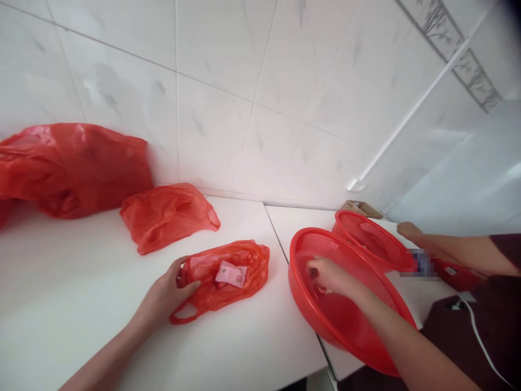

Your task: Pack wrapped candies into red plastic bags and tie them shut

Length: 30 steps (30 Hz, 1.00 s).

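Observation:
My left hand (169, 290) grips the near-left rim of a red plastic bag (254, 258) lying on the white table. The bag's mouth is open, and a small pink packet (231, 273) with printing rests inside it. My right hand (331, 276) reaches down into a large red mesh basket (300, 293) to the right of the bag. Its fingers are closed together low in the basket. Something small shows at the fingertips, too unclear to name. My forearm hides part of the basket's inside.
Two more red plastic bags, a large bulging one (81, 168) and a flatter one (169, 214), lie along the tiled wall. A second red basket (366, 236) stands at the right, beside a co-worker's arm (456, 252). A cardboard box (362, 208) sits behind it.

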### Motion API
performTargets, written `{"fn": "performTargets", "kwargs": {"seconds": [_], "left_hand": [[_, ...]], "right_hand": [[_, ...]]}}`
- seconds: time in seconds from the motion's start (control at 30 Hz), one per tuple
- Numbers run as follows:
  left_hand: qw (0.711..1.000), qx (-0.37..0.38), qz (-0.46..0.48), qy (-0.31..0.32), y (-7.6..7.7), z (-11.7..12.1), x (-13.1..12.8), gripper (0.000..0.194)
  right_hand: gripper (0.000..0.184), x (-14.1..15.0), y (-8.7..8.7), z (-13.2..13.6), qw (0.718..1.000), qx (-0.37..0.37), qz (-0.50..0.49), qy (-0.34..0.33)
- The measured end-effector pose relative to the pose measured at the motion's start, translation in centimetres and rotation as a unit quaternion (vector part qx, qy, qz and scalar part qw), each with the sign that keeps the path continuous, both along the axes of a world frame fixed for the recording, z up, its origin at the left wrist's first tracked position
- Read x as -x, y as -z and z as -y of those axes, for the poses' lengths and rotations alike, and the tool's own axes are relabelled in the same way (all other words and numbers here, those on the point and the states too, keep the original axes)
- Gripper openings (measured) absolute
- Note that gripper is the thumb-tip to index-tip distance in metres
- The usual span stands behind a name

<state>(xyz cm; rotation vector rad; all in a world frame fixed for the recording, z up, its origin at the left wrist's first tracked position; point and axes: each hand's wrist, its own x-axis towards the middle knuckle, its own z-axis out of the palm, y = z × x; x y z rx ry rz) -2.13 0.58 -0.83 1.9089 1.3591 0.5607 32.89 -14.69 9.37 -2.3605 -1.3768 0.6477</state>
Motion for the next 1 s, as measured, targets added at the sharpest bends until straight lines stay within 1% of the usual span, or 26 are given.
{"fn": "performTargets", "kwargs": {"seconds": [0.07, 0.13, 0.2, 0.27, 0.3, 0.33, 0.43, 0.47, 0.53, 0.6, 0.63, 0.67, 0.73, 0.77, 0.83, 0.87, 0.93, 0.97, 1.0], "left_hand": [[1.000, 0.003, 0.000, -0.002, 0.1, 0.0, 0.0, 0.057], [1.000, 0.000, 0.007, -0.008, 0.2, 0.0, -0.1, 0.057], [1.000, -0.006, 0.021, -0.014, 0.4, 0.0, -0.1, 0.056], [0.999, -0.013, 0.038, -0.020, 0.6, 0.0, -0.2, 0.056], [0.999, -0.016, 0.047, -0.021, 0.7, 0.0, -0.2, 0.056], [0.998, -0.018, 0.056, -0.021, 0.7, 0.0, -0.2, 0.055], [0.997, -0.018, 0.078, -0.022, 0.9, 0.0, -0.1, 0.055], [0.996, -0.019, 0.080, -0.022, 0.9, 0.1, -0.1, 0.056], [0.996, -0.024, 0.082, -0.020, 1.0, 0.1, 0.0, 0.056], [0.996, -0.027, 0.084, -0.012, 1.1, 0.1, 0.0, 0.057], [0.996, -0.028, 0.086, -0.009, 1.1, 0.1, 0.0, 0.057], [0.996, -0.029, 0.090, -0.006, 1.2, 0.1, 0.0, 0.058], [0.995, -0.030, 0.094, -0.004, 1.3, 0.0, 0.0, 0.057], [0.995, -0.028, 0.094, -0.003, 1.4, 0.0, 0.0, 0.057], [0.996, -0.025, 0.090, -0.004, 1.5, -0.1, 0.0, 0.055], [0.996, -0.024, 0.087, -0.006, 1.5, -0.1, 0.0, 0.055], [0.996, -0.020, 0.085, -0.008, 1.5, 0.0, 0.0, 0.055], [0.996, -0.017, 0.086, -0.009, 1.4, 0.1, 0.0, 0.056], [0.996, -0.015, 0.086, -0.009, 1.3, 0.1, 0.0, 0.057]], "right_hand": [[0.008, -1.0, -1.0, -0.9, 0.999, -0.036, -0.010, -0.019], [0.007, -0.9, -2.1, -2.0, 0.995, -0.096, -0.025, -0.028], [0.009, 0.5, -3.0, -3.4, 0.985, -0.159, -0.052, -0.040], [0.013, 3.0, -3.2, -5.2, 0.977, -0.189, -0.075, -0.068], [0.014, 4.4, -3.0, -6.2, 0.976, -0.178, -0.081, -0.093], [0.015, 5.9, -2.6, -7.2, 0.978, -0.149, -0.081, -0.124], [0.018, 9.8, -0.4, -9.9, 0.973, -0.044, -0.085, -0.209], [0.020, 10.7, 0.5, -10.7, 0.971, -0.020, -0.083, -0.222], [0.022, 12.0, 2.1, -12.1, 0.971, -0.005, -0.071, -0.229], [0.025, 12.4, 3.1, -13.1, 0.971, -0.004, -0.054, -0.232], [0.028, 12.4, 3.2, -13.4, 0.971, -0.005, -0.046, -0.235], [0.033, 12.4, 3.2, -13.6, 0.970, -0.006, -0.040, -0.240], [0.039, 12.1, 2.3, -13.3, 0.969, -0.011, -0.027, -0.245], [0.039, 11.9, 1.5, -12.9, 0.969, -0.018, -0.021, -0.245], [0.032, 11.3, -0.4, -11.3, 0.972, -0.048, -0.001, -0.228], [0.027, 10.8, -1.4, -10.3, 0.975, -0.068, 0.011, -0.211], [0.015, 9.2, -3.1, -7.9, 0.982, -0.110, 0.047, -0.146], [0.012, 8.1, -3.7, -6.7, 0.984, -0.123, 0.071, -0.112], [0.016, 6.9, -3.9, -5.5, 0.984, -0.126, 0.097, -0.076]]}}
